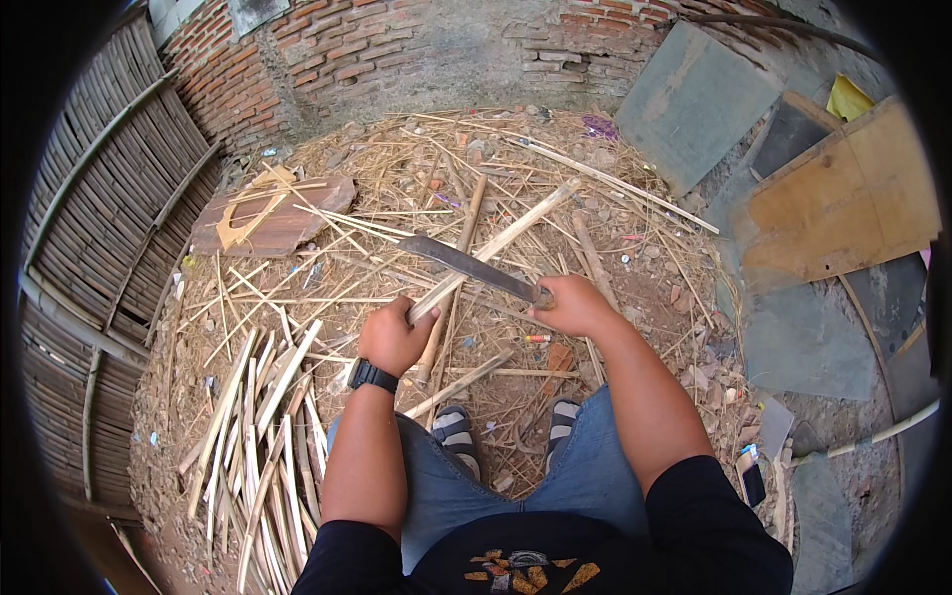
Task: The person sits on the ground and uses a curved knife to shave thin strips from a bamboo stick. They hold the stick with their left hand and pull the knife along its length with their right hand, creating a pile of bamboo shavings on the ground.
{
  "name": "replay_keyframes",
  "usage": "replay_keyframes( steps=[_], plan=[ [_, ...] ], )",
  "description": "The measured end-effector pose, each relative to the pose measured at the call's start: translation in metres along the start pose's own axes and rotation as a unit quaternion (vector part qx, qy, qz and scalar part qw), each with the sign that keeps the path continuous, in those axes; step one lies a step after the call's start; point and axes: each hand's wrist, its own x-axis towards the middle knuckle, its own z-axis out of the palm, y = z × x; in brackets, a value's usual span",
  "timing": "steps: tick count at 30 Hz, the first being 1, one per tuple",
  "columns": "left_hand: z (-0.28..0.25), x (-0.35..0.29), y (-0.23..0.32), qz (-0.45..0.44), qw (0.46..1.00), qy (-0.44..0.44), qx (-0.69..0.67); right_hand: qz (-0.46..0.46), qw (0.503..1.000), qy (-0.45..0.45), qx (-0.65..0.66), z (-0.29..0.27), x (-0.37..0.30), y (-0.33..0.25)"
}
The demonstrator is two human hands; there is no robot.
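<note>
Gripping the near end of a long, pale, flat-sided strip of split wood or bamboo (531, 218), the left hand (389, 335) appears in the head view with its fingers closed, a black wristwatch (373, 377) on its wrist. The right hand (573, 304) is closed around the handle of a long, dark grey metal machete (486, 275), whose blade points left and away from the person. The strip slants up to the right, in front of the body and above the ground; the blade lies across it, just beyond the left hand. Whether the edge has entered the strip cannot be determined. Below both hands, a round brown pole (474, 213) lies on the littered ground among thin offcuts. At the person's left, a loose heap of pale split strips (260, 446) is noted, with a flat reddish-brown board (315, 203) farther away. A weathered red brick wall (332, 55) stands at the far side, and a fence of narrow grey-brown slats (114, 188) at the left. Along the right lean a flat grey-green sheet (694, 104) and a stained tan panel (843, 203).
</note>
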Motion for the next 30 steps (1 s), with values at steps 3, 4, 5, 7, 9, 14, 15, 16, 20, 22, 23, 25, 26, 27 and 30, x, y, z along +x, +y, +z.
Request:
replay_keyframes(
  steps=[3,4,5,7,9,14,15,16,20,22,23,25,26,27,30],
  plan=[
    [0.0,-0.001,0.001,0.014,1.0,-0.004,0.004,-0.009,1.0,0.005,0.029,0.008,0.0,0.003],
    [0.0,-0.001,0.001,0.026,1.0,-0.001,0.003,-0.01,0.999,-0.007,0.03,0.01,0.001,0.002],
    [0.0,-0.002,0.001,0.037,0.999,0.001,0.001,-0.01,0.999,-0.019,0.03,0.012,0.002,0.001],
    [0.0,-0.003,0.004,0.047,0.999,-0.015,0.013,-0.018,0.999,-0.042,0.011,0.013,0.003,-0.002],
    [0.0,-0.004,0.005,0.062,0.997,-0.031,0.023,-0.036,0.997,-0.064,-0.028,0.013,0.003,-0.009],
    [-0.003,-0.007,0.015,0.061,0.993,-0.09,0.05,-0.041,0.995,-0.08,-0.046,0.012,0.0,-0.019],
    [-0.003,-0.007,0.014,0.064,0.993,-0.087,0.049,-0.039,0.995,-0.083,-0.043,0.012,0.0,-0.02],
    [-0.002,-0.007,0.013,0.067,0.993,-0.085,0.047,-0.038,0.995,-0.08,-0.043,0.011,-0.001,-0.021],
    [-0.002,-0.007,0.015,0.06,0.993,-0.087,0.049,-0.039,0.996,-0.07,-0.048,0.009,-0.002,-0.023],
    [-0.003,-0.007,0.016,0.06,0.993,-0.089,0.05,-0.046,0.996,-0.065,-0.05,0.01,-0.002,-0.021],
    [-0.003,-0.007,0.017,0.061,0.993,-0.09,0.051,-0.051,0.996,-0.062,-0.049,0.011,-0.002,-0.019],
    [-0.002,-0.006,0.016,0.06,0.993,-0.09,0.053,-0.055,0.996,-0.059,-0.049,0.012,-0.001,-0.017],
    [-0.001,-0.006,0.015,0.06,0.993,-0.09,0.054,-0.055,0.996,-0.059,-0.048,0.013,-0.001,-0.017],
    [-0.001,-0.006,0.015,0.06,0.993,-0.089,0.053,-0.055,0.996,-0.06,-0.048,0.013,-0.001,-0.017],
    [0.0,-0.006,0.014,0.063,0.993,-0.087,0.052,-0.051,0.995,-0.067,-0.045,0.01,-0.001,-0.02]
  ],
)
